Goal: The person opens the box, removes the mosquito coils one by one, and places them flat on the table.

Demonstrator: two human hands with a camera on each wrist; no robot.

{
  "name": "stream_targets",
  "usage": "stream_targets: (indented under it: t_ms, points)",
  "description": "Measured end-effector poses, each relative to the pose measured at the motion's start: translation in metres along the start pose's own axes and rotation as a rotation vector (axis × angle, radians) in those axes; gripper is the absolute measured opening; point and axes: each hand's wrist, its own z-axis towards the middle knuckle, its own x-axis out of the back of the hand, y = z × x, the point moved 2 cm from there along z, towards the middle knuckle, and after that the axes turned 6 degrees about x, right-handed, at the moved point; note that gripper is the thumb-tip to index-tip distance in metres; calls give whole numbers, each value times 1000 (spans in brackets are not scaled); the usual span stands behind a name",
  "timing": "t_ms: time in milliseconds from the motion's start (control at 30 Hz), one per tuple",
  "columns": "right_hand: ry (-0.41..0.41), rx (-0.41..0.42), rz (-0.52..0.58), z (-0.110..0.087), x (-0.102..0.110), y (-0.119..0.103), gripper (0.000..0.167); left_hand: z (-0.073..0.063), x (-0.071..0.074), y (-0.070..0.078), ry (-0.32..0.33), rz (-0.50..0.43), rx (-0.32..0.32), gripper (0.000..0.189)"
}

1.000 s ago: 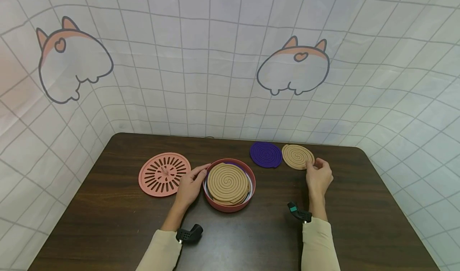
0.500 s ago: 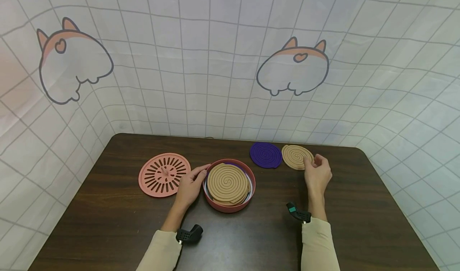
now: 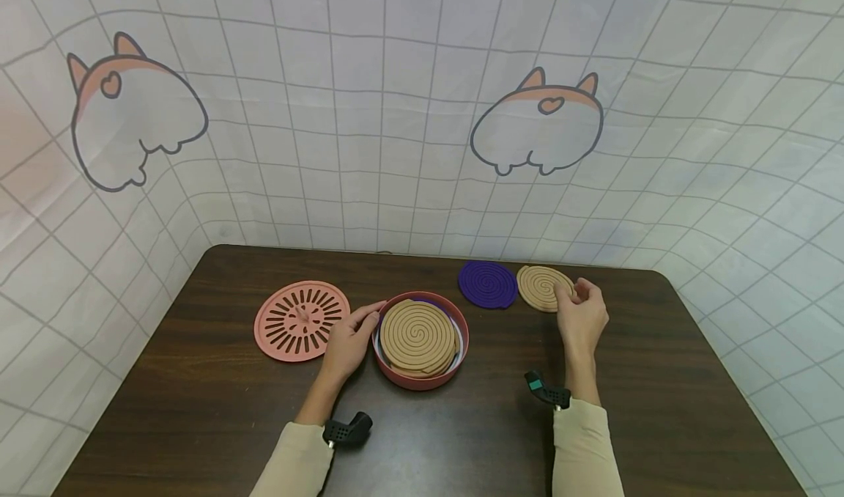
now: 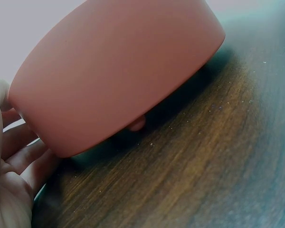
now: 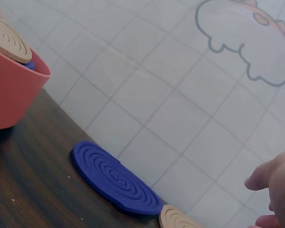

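My left hand (image 3: 347, 344) rests against the left wall of a round reddish-pink container (image 4: 123, 71), its fingers touching the side and rim. Inside lies a stack topped by a tan spiral mosquito coil (image 3: 417, 336), with purple and white edges showing beneath. At the back right, my right hand (image 3: 583, 317) hovers at the near right edge of another tan mosquito coil (image 3: 539, 284), thumb and fingers spread apart with nothing between them. In the head view the thumb overlaps that coil. A purple mosquito coil (image 5: 116, 176) lies flat just left of it.
A pink slotted lid (image 3: 290, 321) lies on the dark wooden table (image 3: 198, 409), left of the container and close to my left hand. Behind the table's back edge hangs a white grid-patterned cloth (image 3: 409, 152).
My right hand has drawn slightly left, its thumb shifting further over the tan coil. The left hand and the container have stayed put.
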Motion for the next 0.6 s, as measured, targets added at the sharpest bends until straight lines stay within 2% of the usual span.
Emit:
stream_targets:
  t_ms: [600]
  points:
    - [-53,56,4,-7,-7,-21,53,1,-1,0,-7,-7,16,29]
